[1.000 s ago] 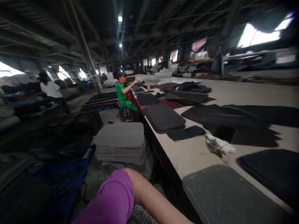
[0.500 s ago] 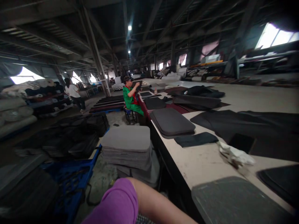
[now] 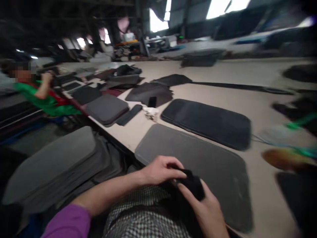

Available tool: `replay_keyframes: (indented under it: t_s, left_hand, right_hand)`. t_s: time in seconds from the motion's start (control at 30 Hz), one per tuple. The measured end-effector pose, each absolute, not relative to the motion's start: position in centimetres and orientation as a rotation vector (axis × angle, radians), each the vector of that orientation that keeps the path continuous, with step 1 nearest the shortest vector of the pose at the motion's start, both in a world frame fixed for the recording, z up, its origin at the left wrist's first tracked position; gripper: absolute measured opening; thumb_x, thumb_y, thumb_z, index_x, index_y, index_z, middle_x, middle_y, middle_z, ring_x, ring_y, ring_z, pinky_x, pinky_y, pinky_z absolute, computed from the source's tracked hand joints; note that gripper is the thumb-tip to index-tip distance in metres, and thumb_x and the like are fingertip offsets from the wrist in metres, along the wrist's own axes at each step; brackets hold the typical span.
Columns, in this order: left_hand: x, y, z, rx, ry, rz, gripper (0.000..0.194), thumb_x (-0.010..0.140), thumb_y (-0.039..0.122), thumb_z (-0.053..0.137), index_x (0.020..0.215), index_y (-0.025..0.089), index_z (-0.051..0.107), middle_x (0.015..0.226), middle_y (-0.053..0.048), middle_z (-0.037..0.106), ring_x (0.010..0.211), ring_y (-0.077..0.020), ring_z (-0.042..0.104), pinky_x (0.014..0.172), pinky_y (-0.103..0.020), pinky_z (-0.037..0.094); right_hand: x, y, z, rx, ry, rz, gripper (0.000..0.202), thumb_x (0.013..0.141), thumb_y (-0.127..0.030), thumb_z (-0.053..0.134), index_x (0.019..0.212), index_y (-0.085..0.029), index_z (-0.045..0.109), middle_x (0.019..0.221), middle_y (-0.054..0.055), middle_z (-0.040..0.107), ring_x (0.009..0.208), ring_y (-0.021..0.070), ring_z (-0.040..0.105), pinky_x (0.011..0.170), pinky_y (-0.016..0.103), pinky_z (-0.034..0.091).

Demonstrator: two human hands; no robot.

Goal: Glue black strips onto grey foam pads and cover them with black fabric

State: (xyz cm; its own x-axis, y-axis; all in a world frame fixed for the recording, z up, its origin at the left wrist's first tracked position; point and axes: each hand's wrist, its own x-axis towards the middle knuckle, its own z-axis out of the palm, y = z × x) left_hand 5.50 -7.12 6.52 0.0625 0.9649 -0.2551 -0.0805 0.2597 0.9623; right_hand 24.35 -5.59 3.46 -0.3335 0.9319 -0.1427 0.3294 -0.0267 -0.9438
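Observation:
My left hand has its fingers closed on a folded piece of black fabric above my lap. From the other side my right hand grips the same fabric, thumb toward the left hand. Part of the fabric hangs dark over my checked apron, and its full shape is hidden. Just beyond my hands a large grey mat with rounded corners lies flat on the table. Behind it rests a stack of darker rounded mats.
Stacked grey mats stand left of the table edge. Along the pale table lie a crumpled white cloth, a black phone-like rectangle and another mat pile. A person in green sits at far left.
My view has swung right and down toward the table. Both hands have come into view with the black fabric between them; before, only an upper arm with a purple sleeve showed.

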Motion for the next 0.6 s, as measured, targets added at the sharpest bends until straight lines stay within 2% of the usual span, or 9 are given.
replay_keyframes:
  t_s: [0.1, 0.23, 0.37, 0.5, 0.53, 0.6]
  left_hand:
    - [4.2, -5.8, 6.4, 1.028, 1.356, 0.982, 0.033, 0.080, 0.047, 0.077, 0.090, 0.017, 0.069, 0.067, 0.003, 0.061, 0.056, -0.0079, 0.052, 0.054, -0.019, 0.040]
    - [2.9, -3.0, 5.6, 1.094, 1.497, 0.960, 0.036, 0.083, 0.049, 0.075, 0.098, 0.018, 0.067, 0.059, 0.005, 0.058, 0.049, -0.0087, 0.049, 0.047, -0.018, 0.034]
    - [2.8, -0.1, 5.0, 1.180, 1.520, 0.939, 0.038, 0.085, 0.051, 0.072, 0.101, 0.018, 0.064, 0.056, 0.005, 0.060, 0.046, -0.0088, 0.047, 0.047, -0.019, 0.036]
    - [4.0, 3.0, 4.6, 1.247, 1.427, 0.826, 0.034, 0.090, 0.049, 0.067, 0.103, 0.018, 0.064, 0.058, 0.004, 0.060, 0.049, -0.0094, 0.050, 0.051, -0.020, 0.040]
    - [4.5, 3.7, 4.6, 1.261, 1.402, 0.804, 0.034, 0.090, 0.049, 0.066, 0.103, 0.018, 0.064, 0.059, 0.005, 0.060, 0.050, -0.0097, 0.050, 0.052, -0.020, 0.040]
    - [5.6, 5.0, 4.5, 1.297, 1.371, 0.781, 0.032, 0.090, 0.048, 0.066, 0.101, 0.018, 0.065, 0.061, 0.005, 0.059, 0.052, -0.0097, 0.052, 0.053, -0.021, 0.041]
  right_hand:
    - [25.9, -6.4, 2.9, -1.383, -1.590, 1.586, 0.039, 0.083, -0.054, 0.072, 0.098, -0.019, 0.066, 0.087, 0.002, 0.071, 0.080, 0.0214, 0.066, 0.069, 0.029, 0.054]
    - [27.7, -7.5, 2.6, -1.474, -1.514, 1.570, 0.028, 0.082, -0.041, 0.074, 0.097, -0.019, 0.062, 0.091, 0.001, 0.070, 0.086, 0.0208, 0.065, 0.075, 0.028, 0.052]
    - [29.8, -9.0, 2.4, -1.480, -1.521, 1.554, 0.023, 0.085, -0.035, 0.069, 0.102, -0.021, 0.062, 0.093, 0.000, 0.070, 0.087, 0.0198, 0.066, 0.079, 0.029, 0.052]
    - [31.1, -9.1, 2.5, -1.496, -1.502, 1.557, 0.036, 0.086, -0.032, 0.067, 0.121, -0.024, 0.067, 0.116, 0.003, 0.072, 0.111, 0.0245, 0.066, 0.098, 0.035, 0.050]
    - [31.2, -8.8, 2.6, -1.482, -1.481, 1.603, 0.036, 0.086, -0.033, 0.066, 0.121, -0.024, 0.069, 0.117, 0.004, 0.073, 0.112, 0.0254, 0.066, 0.099, 0.036, 0.050]
    - [31.4, -8.2, 2.8, -1.425, -1.422, 1.732, 0.028, 0.089, -0.036, 0.062, 0.109, -0.020, 0.073, 0.107, 0.005, 0.075, 0.102, 0.0259, 0.068, 0.091, 0.035, 0.053]
